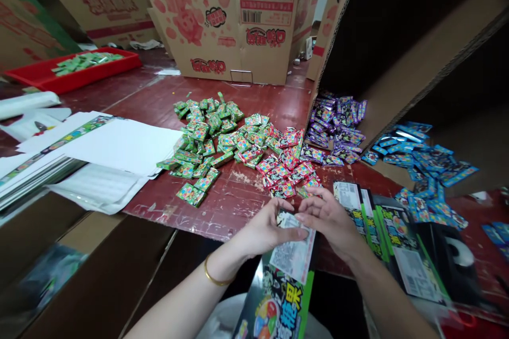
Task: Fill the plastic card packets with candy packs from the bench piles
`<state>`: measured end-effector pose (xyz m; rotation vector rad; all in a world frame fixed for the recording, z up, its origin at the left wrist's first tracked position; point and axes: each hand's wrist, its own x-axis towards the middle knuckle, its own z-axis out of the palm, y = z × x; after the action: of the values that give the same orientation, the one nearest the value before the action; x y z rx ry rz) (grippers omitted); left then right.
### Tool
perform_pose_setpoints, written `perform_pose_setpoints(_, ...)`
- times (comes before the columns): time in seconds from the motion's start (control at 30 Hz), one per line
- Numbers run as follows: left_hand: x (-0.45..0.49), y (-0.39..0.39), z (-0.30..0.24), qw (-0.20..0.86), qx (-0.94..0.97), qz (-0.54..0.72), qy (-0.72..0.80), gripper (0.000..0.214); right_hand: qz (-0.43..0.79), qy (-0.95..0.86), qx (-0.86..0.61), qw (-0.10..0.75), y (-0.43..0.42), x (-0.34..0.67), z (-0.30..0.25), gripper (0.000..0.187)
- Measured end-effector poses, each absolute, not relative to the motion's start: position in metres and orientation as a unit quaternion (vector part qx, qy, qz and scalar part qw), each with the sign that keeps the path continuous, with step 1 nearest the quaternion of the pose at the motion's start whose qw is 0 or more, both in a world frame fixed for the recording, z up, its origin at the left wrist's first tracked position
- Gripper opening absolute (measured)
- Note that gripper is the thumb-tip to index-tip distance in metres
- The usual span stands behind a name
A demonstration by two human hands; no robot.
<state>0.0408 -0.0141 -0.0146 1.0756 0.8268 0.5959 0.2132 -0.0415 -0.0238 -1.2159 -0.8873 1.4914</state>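
A black and green printed candy box (278,296) tilts upward in front of me, its far end between my hands. My left hand (260,230) grips that end, thumb lying across the white printed label (296,254). My right hand (332,222) closes on the same end from the right, thumb at its edge and fingers curled beyond. Just past my fingertips lie small red candy packets (284,172), with green packets (199,137) to their left. Several more black and green boxes (397,228) lie to the right of my right hand.
Purple packets (338,122) spill from an open carton (382,79); blue packets (429,164) lie farther right. White sheets (119,143) are stacked at left. A red tray (83,79) holds green packets. A large printed carton (226,16) stands behind. The table's front edge runs below my hands.
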Motion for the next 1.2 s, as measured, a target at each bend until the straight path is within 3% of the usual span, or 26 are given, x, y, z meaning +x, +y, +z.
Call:
perform_pose_setpoints(0.17,0.044,-0.019,-0.008,0.736,0.528,0.277,0.320,0.045,0.745,-0.307,-0.455,0.378,-0.047,0.218,-0.022,0.043)
perform_pose_setpoints(0.3,0.044,-0.012,-0.004,0.719,0.539,0.255,0.358,0.051,0.699,-0.396,-0.447,0.394,-0.039,0.227,-0.014,0.065)
perform_pose_setpoints(0.4,0.030,-0.002,0.001,0.813,0.407,0.261,0.325,0.059,0.644,-0.397,-0.471,0.454,-0.028,0.244,-0.007,0.071)
perform_pose_setpoints(0.53,0.002,-0.006,0.007,0.877,0.235,0.370,0.195,0.094,0.523,-0.225,-0.550,0.611,-0.035,0.243,-0.015,0.070)
perform_pose_setpoints(0.63,0.002,-0.018,0.001,0.817,0.257,0.471,0.211,0.088,0.508,-0.211,-0.543,0.635,-0.065,0.203,-0.037,0.073)
perform_pose_setpoints(0.77,0.013,-0.021,-0.006,0.640,0.292,0.580,0.410,0.069,0.497,-0.331,-0.520,0.610,-0.100,0.157,-0.053,0.082)
perform_pose_setpoints(0.87,0.010,-0.024,-0.003,0.544,0.386,0.599,0.443,0.080,0.396,-0.417,-0.537,0.617,-0.096,0.162,-0.037,0.071)
perform_pose_setpoints(0.97,0.003,-0.037,-0.004,0.531,0.500,0.541,0.418,0.079,0.319,-0.493,-0.519,0.621,-0.080,0.174,-0.019,0.059)
perform_pose_setpoints(1.1,0.001,-0.059,-0.015,0.547,0.508,0.501,0.438,0.059,0.345,-0.510,-0.470,0.633,-0.070,0.161,-0.022,0.050)
perform_pose_setpoints(1.2,0.006,-0.071,-0.028,0.547,0.486,0.497,0.466,0.060,0.369,-0.456,-0.457,0.668,-0.075,0.143,-0.035,0.049)
